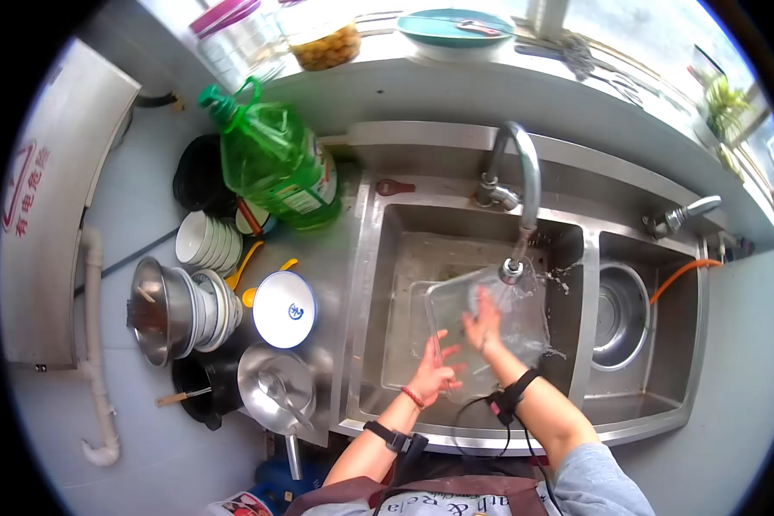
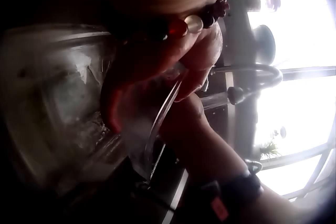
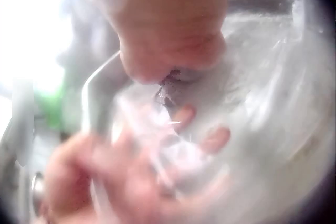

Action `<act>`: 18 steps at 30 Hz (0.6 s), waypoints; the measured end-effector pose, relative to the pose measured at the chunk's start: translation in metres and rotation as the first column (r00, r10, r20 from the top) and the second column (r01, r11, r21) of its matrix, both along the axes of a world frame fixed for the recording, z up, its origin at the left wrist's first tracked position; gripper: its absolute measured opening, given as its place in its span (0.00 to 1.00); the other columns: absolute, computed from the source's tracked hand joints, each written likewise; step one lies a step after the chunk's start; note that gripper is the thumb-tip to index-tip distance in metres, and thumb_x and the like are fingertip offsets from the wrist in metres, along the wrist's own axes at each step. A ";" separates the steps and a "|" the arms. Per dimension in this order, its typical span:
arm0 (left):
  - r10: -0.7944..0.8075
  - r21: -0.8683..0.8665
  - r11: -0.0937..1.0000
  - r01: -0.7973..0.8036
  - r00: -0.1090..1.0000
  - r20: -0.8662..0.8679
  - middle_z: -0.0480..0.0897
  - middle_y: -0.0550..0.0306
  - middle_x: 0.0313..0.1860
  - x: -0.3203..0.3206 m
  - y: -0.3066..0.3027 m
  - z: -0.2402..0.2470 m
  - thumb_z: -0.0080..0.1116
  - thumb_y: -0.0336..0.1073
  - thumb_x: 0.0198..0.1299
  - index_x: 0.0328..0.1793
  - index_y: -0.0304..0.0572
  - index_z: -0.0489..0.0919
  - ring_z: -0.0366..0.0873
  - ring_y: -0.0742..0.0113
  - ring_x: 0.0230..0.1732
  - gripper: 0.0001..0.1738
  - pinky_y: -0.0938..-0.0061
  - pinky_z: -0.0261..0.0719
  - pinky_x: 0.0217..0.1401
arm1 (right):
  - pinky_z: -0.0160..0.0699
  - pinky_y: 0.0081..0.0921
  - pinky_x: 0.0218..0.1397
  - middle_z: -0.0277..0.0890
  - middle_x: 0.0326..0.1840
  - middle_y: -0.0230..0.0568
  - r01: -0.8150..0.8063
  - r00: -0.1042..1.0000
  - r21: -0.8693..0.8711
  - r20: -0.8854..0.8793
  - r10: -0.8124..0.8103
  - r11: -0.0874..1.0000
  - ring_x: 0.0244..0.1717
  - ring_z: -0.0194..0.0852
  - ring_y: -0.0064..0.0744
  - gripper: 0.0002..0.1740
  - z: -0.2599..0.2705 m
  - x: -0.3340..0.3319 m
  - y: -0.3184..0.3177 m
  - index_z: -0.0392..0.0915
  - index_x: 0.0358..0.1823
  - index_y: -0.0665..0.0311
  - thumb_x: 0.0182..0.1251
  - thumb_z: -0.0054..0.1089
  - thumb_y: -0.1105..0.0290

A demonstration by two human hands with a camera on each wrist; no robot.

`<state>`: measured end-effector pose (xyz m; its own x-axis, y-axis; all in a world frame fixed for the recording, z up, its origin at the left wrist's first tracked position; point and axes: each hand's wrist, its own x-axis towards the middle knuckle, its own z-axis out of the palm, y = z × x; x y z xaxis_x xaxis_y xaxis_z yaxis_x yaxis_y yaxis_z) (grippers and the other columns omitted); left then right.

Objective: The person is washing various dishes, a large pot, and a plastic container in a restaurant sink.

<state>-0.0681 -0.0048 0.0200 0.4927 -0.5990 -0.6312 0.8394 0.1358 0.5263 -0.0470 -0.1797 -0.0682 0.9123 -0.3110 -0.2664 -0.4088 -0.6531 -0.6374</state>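
A clear plastic container (image 1: 529,331) is tilted in the large sink basin under the running faucet (image 1: 512,271). With thumb and fingers on either side of its wall, my left hand (image 1: 430,376) grips the container's near-left edge, also seen in the left wrist view as a clear rim (image 2: 160,113). My right hand (image 1: 483,322) is over the container's inside with its fingers extended, right beneath the water stream. Water splashes off the container's right side. In the right wrist view the left hand (image 3: 131,182) shows blurred through wet plastic.
Another clear rectangular piece (image 1: 396,365) lies on the basin floor. A smaller basin at right holds a steel bowl (image 1: 621,318). On the left counter stand a green detergent bottle (image 1: 275,163), stacked bowls (image 1: 205,241), a white plate (image 1: 284,310) and a steel pan (image 1: 275,387).
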 end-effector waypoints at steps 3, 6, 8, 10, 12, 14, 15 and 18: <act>0.104 0.074 0.991 -0.109 0.992 0.070 0.62 0.49 0.70 0.016 -0.011 -0.005 0.43 0.13 0.44 0.77 0.70 0.47 0.76 0.50 0.58 0.53 0.52 0.83 0.46 | 0.55 0.49 0.73 0.55 0.72 0.60 -0.302 0.932 0.119 0.246 0.267 0.946 0.69 0.55 0.60 0.36 0.063 -0.038 0.015 0.69 0.64 0.53 0.48 0.63 0.74; 0.071 0.100 0.991 -0.090 0.981 0.183 0.63 0.50 0.70 0.024 0.008 0.002 0.46 0.16 0.49 0.79 0.72 0.42 0.77 0.54 0.56 0.54 0.53 0.83 0.45 | 0.69 0.43 0.65 0.63 0.62 0.56 -0.231 0.971 0.284 0.129 0.202 0.931 0.64 0.62 0.56 0.35 0.029 -0.065 -0.037 0.72 0.59 0.55 0.41 0.64 0.76; 0.112 0.165 0.976 -0.139 0.980 0.163 0.63 0.51 0.70 0.023 -0.002 0.015 0.47 0.21 0.56 0.79 0.75 0.40 0.77 0.54 0.56 0.51 0.52 0.83 0.45 | 0.68 0.43 0.63 0.66 0.59 0.54 -0.333 0.943 0.319 0.108 0.315 0.887 0.61 0.65 0.53 0.34 0.054 -0.063 -0.054 0.73 0.57 0.60 0.41 0.67 0.69; 0.214 0.203 0.947 -0.249 0.960 0.178 0.66 0.49 0.68 0.015 -0.016 0.008 0.46 0.27 0.61 0.80 0.77 0.37 0.77 0.53 0.56 0.47 0.51 0.82 0.46 | 0.66 0.46 0.63 0.69 0.57 0.50 -0.579 0.810 0.093 0.174 0.560 0.810 0.61 0.64 0.52 0.34 0.114 -0.070 -0.015 0.73 0.56 0.59 0.39 0.68 0.68; 0.359 0.212 0.887 -0.409 0.903 0.238 0.70 0.45 0.64 0.006 -0.029 -0.021 0.44 0.33 0.67 0.79 0.79 0.35 0.79 0.51 0.54 0.43 0.50 0.82 0.47 | 0.63 0.48 0.62 0.72 0.53 0.40 -0.638 0.719 -0.135 0.249 0.649 0.758 0.61 0.65 0.50 0.34 0.107 -0.081 0.005 0.75 0.49 0.56 0.30 0.71 0.67; 0.283 0.238 0.926 -0.294 0.956 0.080 0.73 0.40 0.59 0.002 -0.026 0.019 0.42 0.34 0.67 0.79 0.79 0.35 0.80 0.48 0.52 0.42 0.48 0.81 0.48 | 0.65 0.47 0.59 0.74 0.49 0.38 -0.657 0.620 -0.315 0.291 0.729 0.685 0.59 0.67 0.47 0.29 0.085 -0.074 -0.033 0.77 0.44 0.54 0.32 0.72 0.69; 0.248 0.252 0.938 -0.238 0.969 -0.008 0.75 0.38 0.56 -0.001 -0.016 0.033 0.41 0.35 0.68 0.79 0.80 0.34 0.81 0.47 0.51 0.42 0.47 0.81 0.48 | 0.66 0.47 0.58 0.74 0.47 0.37 -0.661 0.564 -0.393 0.300 0.769 0.639 0.57 0.68 0.46 0.27 0.076 -0.075 -0.059 0.78 0.42 0.54 0.33 0.72 0.69; 0.205 0.236 0.949 -0.208 0.978 0.038 0.78 0.36 0.50 0.009 0.032 0.039 0.41 0.32 0.65 0.79 0.76 0.35 0.81 0.41 0.47 0.43 0.37 0.79 0.49 | 0.67 0.43 0.56 0.74 0.40 0.37 -0.595 0.688 -0.379 0.215 0.693 0.709 0.52 0.70 0.45 0.22 0.083 -0.079 -0.115 0.79 0.37 0.54 0.32 0.70 0.70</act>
<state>-0.0588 0.0273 0.0588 0.5987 -0.3172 -0.7354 0.7992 0.1754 0.5750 -0.1256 -0.2942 0.0143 0.9236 0.3761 0.0744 0.3717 -0.8311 -0.4137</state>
